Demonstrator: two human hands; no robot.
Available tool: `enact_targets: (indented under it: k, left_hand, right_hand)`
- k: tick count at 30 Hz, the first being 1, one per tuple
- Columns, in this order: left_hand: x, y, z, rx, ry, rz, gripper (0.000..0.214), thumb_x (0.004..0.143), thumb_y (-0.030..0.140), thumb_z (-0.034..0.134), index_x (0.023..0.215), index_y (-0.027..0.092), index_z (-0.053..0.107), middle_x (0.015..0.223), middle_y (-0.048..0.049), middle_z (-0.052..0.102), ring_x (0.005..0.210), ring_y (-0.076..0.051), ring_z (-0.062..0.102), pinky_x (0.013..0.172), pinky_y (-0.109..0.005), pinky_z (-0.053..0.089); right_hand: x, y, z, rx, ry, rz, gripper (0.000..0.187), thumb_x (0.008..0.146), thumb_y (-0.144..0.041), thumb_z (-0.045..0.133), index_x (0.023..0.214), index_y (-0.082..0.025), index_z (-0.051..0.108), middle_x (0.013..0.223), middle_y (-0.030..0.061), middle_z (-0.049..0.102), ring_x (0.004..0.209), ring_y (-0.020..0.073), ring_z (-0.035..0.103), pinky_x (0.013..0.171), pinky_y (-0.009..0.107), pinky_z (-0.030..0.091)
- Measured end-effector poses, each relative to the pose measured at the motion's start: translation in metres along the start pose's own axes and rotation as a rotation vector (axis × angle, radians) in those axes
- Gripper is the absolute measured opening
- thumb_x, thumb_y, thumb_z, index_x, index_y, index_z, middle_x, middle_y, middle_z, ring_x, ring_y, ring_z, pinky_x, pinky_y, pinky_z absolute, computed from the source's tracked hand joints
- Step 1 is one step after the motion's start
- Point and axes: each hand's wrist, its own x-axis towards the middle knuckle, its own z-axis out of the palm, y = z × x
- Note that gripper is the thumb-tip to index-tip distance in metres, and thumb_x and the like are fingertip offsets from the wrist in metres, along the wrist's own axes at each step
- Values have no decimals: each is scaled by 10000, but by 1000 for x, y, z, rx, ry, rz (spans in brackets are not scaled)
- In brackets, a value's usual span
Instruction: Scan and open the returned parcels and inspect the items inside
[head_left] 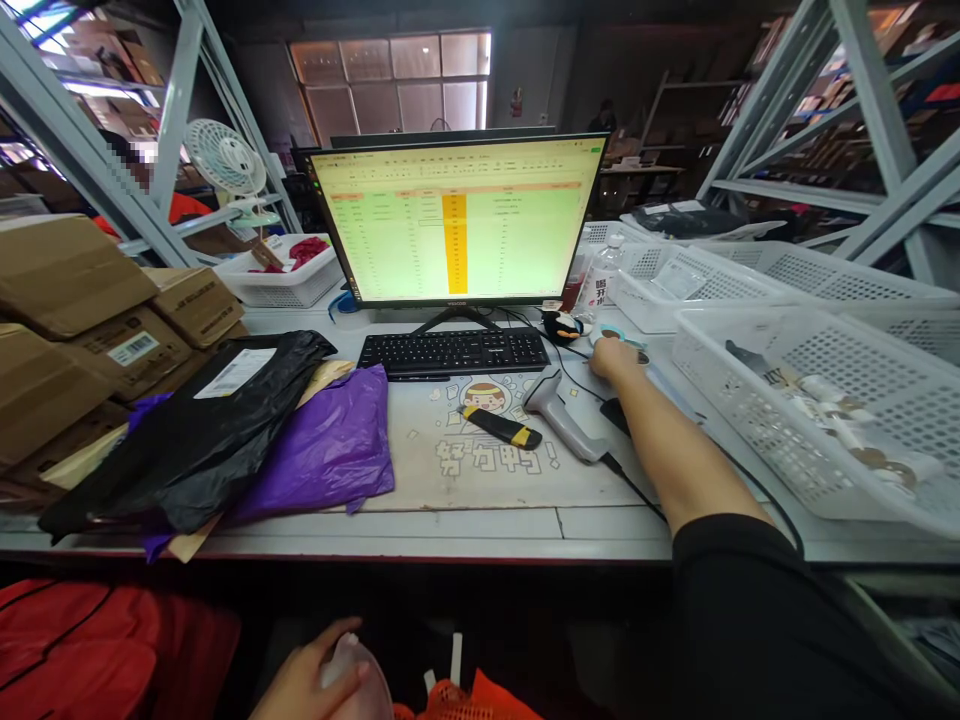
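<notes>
At the bottom edge, my left hand (315, 680) is closed around a pale, translucent rounded object (358, 685), whose kind I cannot make out. My right hand (616, 358) reaches across the desk to the right of the keyboard, fingers curled down and partly hidden. A light blue ring-shaped object (606, 331) shows right behind its knuckles; whether the fingers grip it is unclear. A grey barcode scanner (561, 418) lies left of my right forearm. Beside it rests a black and yellow utility knife (501, 427). Orange mesh (480, 700) shows below the desk edge, near my left hand.
A monitor (457, 225) stands behind a black keyboard (454, 352). Black (202, 440) and purple mailer bags (330, 440) lie left, beside stacked cartons (67, 280). White baskets (787, 430) line the right, near a plastic bottle (600, 275). A small fan (225, 158) stands back left.
</notes>
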Motion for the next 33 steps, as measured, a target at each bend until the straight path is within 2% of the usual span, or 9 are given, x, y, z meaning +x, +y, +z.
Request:
enact_targets:
  k: [5,8,10,13,16,19,22,27,33]
  left_hand:
    - [-8,7,-13,-4,-50,-6,730,848,633,613,1434,198,645,1354,-117,709,1280,-331,646,1149,-436,453]
    - [-14,14,-17,-36,11,-11,690,842,602,614,1408,211,666,1347,-106,714,1292,-325,632,1170,-439,432]
    - [-15,23,-18,-45,32,-15,674,832,578,622,1400,219,674,1359,-100,708,1317,-325,610,1186,-439,412]
    - [-13,44,-19,-19,-28,-19,692,814,533,640,1424,205,657,1399,-115,679,1330,-335,593,1187,-446,400]
    - [-11,67,-19,2,-90,8,676,801,453,661,1432,210,650,1392,-118,679,1308,-329,602,1169,-433,405]
    - [-13,79,-17,-13,-102,57,645,795,413,686,1414,235,664,1372,-100,689,1290,-318,607,1154,-410,411]
    - [-18,77,-11,-41,-91,88,633,793,403,698,1407,251,670,1391,-82,682,1295,-311,600,1157,-395,407]
    - [-34,53,-7,-86,-29,76,632,790,417,695,1394,233,680,1350,-102,698,1248,-314,623,1135,-402,427]
    - [-42,22,-10,-178,59,92,616,789,521,683,1328,225,723,1313,-103,724,1234,-326,631,1103,-400,454]
  right_hand:
    - [-24,-18,-21,51,38,28,410,970,-280,562,1289,-43,665,1275,291,636,1173,345,641,918,412,497]
    - [-63,-30,-27,105,57,-138,426,1023,-465,491,1205,-150,713,1206,175,707,1137,298,651,884,339,484]
    - [-100,-33,-24,139,33,-258,531,1005,-579,497,1306,-177,671,1146,138,734,1079,295,672,838,329,479]
    - [-155,-28,-8,123,-36,-292,852,977,-616,536,1634,-129,300,1188,180,724,1047,352,696,814,373,483]
    - [-187,-24,8,59,-44,-263,937,1002,-493,550,1685,-109,36,1183,203,725,1078,378,703,840,396,483]
    - [-197,-34,15,46,12,-242,899,1022,-422,530,1684,-101,12,1145,207,734,1070,374,711,838,390,482]
    - [-198,-54,16,80,42,-238,888,1024,-431,522,1685,-107,27,1142,206,736,1064,371,713,831,385,484]
    - [-202,-81,13,123,51,-232,857,1012,-431,533,1688,-143,92,1219,212,715,1116,374,697,861,401,487]
    - [-206,-74,7,133,27,-203,855,1001,-456,542,1678,-133,133,1218,201,711,1121,374,687,875,417,498]
